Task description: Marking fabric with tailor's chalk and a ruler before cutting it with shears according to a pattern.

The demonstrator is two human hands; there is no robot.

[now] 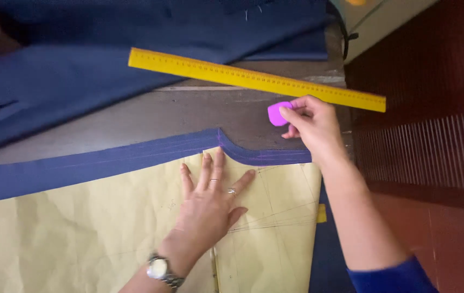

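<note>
Left hand [210, 203] lay flat, fingers spread, pressing the yellow paper pattern [80, 233] onto the blue cloth [80, 165] on the tabletop [177, 114]. Right hand [313, 125] held a pink chalk [278, 114] in a narrow fingertip grip, above the cloth's curved edge. A yellow ruler [253, 80] lay just beyond that grip.
</note>
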